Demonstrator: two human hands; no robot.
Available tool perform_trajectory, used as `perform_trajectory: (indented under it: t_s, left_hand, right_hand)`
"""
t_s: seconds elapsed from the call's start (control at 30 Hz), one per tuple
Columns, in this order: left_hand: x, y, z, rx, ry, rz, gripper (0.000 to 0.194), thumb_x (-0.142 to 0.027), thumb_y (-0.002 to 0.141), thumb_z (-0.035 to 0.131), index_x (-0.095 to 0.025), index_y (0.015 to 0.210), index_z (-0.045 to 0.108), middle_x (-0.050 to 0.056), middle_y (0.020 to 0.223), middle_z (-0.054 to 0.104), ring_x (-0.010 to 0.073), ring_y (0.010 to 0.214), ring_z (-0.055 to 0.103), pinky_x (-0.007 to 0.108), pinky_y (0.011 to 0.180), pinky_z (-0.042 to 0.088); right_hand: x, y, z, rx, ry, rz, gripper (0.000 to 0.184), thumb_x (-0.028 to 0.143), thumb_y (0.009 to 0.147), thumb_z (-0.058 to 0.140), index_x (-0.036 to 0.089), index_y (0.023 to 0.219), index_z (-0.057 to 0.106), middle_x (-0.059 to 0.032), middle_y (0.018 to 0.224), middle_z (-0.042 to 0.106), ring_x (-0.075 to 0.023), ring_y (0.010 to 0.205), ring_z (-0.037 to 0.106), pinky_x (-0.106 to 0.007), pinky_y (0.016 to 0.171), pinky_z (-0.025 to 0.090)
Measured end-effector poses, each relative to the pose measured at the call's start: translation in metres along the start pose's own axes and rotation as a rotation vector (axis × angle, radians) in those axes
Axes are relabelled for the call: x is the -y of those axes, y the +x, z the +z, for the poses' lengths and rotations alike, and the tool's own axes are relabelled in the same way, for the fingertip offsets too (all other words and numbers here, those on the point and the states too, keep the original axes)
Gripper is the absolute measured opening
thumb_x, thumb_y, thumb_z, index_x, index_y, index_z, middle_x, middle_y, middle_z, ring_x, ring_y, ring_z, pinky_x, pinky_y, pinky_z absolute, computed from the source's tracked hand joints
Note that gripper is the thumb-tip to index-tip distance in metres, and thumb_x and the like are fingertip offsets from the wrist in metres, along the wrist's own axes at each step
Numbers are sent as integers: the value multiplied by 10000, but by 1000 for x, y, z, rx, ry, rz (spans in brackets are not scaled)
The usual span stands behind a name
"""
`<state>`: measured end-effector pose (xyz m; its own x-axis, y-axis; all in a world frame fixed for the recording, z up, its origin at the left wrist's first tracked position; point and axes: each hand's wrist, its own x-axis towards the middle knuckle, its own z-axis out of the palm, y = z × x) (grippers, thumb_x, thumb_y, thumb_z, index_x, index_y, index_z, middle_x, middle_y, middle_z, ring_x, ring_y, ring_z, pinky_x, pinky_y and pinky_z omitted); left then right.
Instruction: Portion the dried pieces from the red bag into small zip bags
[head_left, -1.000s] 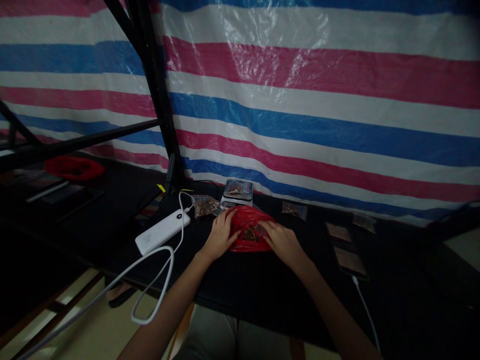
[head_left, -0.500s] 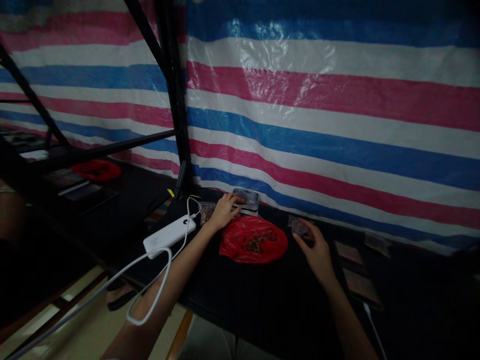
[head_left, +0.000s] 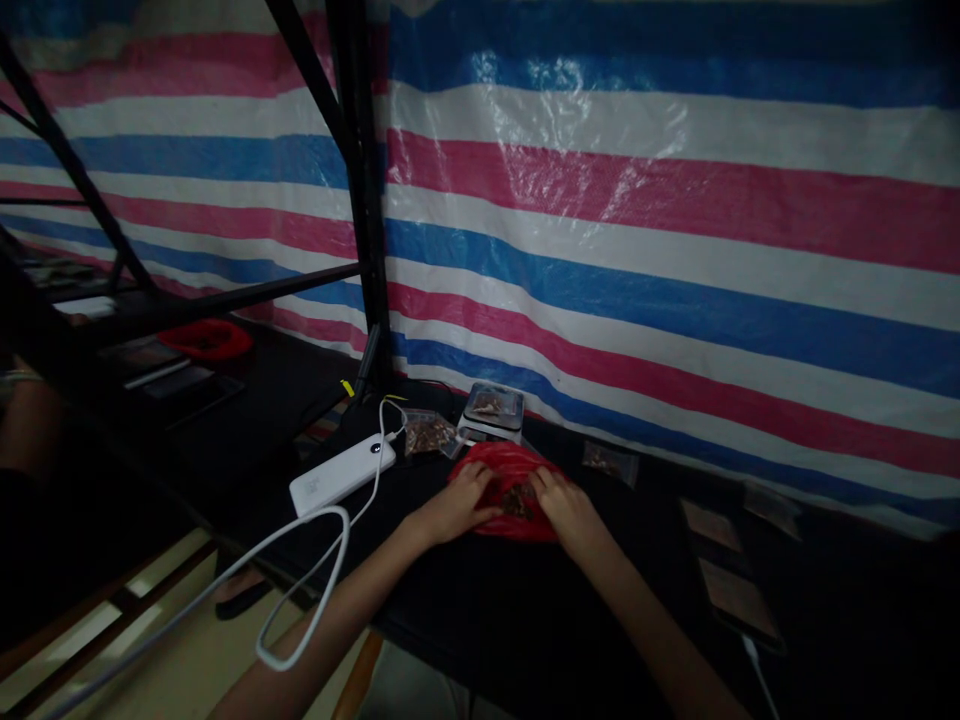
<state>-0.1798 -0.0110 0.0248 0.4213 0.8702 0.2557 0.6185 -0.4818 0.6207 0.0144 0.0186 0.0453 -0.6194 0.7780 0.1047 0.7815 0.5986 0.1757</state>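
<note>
A red plastic bag [head_left: 499, 460] lies spread on the black table, with a pile of small brown pieces [head_left: 517, 502] in its middle. On its left side rests my left hand [head_left: 459, 503], thumb and fingers apart, fingertips over the red plastic. From the right my right hand [head_left: 562, 503] reaches in, fingers stretched down at the pile's edge; its fingertips are partly hidden. Behind the bag stands a small scale [head_left: 491, 430] bearing a clear packet [head_left: 491, 402]. Left of it lies a filled clear bag [head_left: 429, 434]; another clear packet [head_left: 609, 462] is to the right.
A white power bank [head_left: 341, 477] with a looping white cable [head_left: 341, 590] lies left. At right are a dark phone or tablet [head_left: 731, 575] and a clear packet [head_left: 772, 508]. A black metal frame [head_left: 367, 200] and striped sheet [head_left: 637, 250] stand behind. Another person's arm [head_left: 30, 420] shows far left.
My left hand has come off the scale, leaving a packet there. My right hand has left the packet on the right. Both are now at the red bag.
</note>
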Motion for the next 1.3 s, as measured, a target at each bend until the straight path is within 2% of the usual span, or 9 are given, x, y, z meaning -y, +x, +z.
perform_trajectory:
  t_s: [0.1,0.23,0.47,0.6,0.77,0.87,0.97,1.07,1.3]
  left_hand:
    - [7,-10,23,-65,24,-114,422,-269,746,602,-173,1140,487,116,1161,451,236,1116,419,392,970,349]
    - [11,-8,34,-98,-16,-139,170,-213,736,614,-156,894,587,81,1008,516,208,979,484,347,877,403]
    - [-1,3,25,-176,-182,-131,102,-185,749,598,-133,661,610,48,795,573,151,782,541,261,737,423]
    - [-10,7,20,-232,-215,-96,126,-237,774,572,-145,705,623,51,831,582,151,815,542,258,763,419]
    - [-13,2,9,-96,-108,-73,141,-298,772,576,-164,768,620,46,852,592,166,866,544,266,796,413]
    - [-8,6,-7,-140,27,-59,200,-357,812,508,-189,855,608,40,903,587,175,903,534,291,829,407]
    - [9,31,-30,-292,138,-4,252,-377,826,477,-206,986,570,50,1029,550,192,1007,491,327,900,382]
    - [40,76,-51,-306,195,85,420,-394,769,558,-187,1130,498,84,1164,494,215,1112,433,353,965,343]
    - [94,160,-54,36,254,-1,815,-474,565,709,-70,1221,443,202,1297,411,309,1208,368,372,992,302]
  right_hand:
    - [6,5,8,52,-98,-57,346,-18,760,368,149,952,603,-130,925,607,-236,822,590,-283,528,511]
    - [8,2,6,62,-58,-171,362,-7,771,383,150,1043,564,-112,996,592,-216,871,576,-278,602,518]
    - [-4,-8,-4,-5,332,-131,368,96,779,494,220,1120,548,-48,1088,595,-184,1004,543,-309,856,442]
    - [-12,-14,7,-46,536,-39,368,170,763,549,249,1122,560,-26,1113,598,-180,1045,521,-312,901,405]
    - [-27,-23,25,-121,800,141,375,225,720,604,239,1094,591,-44,1104,613,-210,1040,537,-369,927,391]
    - [-38,-27,25,-155,979,145,365,219,698,624,230,1062,611,-50,1064,630,-214,995,564,-366,887,424]
    - [-49,-25,18,-175,1143,163,369,255,691,636,213,1057,617,-60,1066,628,-216,966,581,-351,835,461]
    - [-63,-9,8,-179,1267,182,400,292,692,633,200,1080,601,-73,1111,610,-219,967,588,-339,790,490]
    - [-95,67,2,-267,978,235,400,227,680,621,159,1073,590,-85,1014,658,-200,888,627,-347,807,475]
